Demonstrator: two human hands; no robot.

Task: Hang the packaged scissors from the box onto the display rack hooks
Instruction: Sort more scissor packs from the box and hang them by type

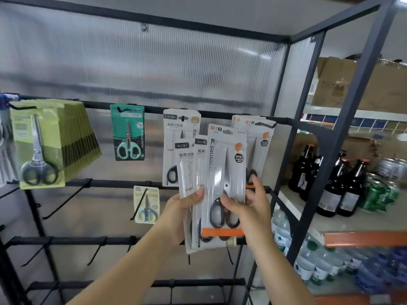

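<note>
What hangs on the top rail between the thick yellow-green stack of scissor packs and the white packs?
One teal scissors pack, alone on its hook in the head view.

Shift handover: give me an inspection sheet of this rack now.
Surface: black rack, several hooks bare.
Job's things: orange-edged pack and white packs in hand; others hang on hooks.
Clutter: nothing seen.
Hands: left hand holds the white packs; right hand grips the orange-edged pack.
Cables: nothing seen.
Surroundings: bottles, cans and cartons on the shelves to the right.
</note>
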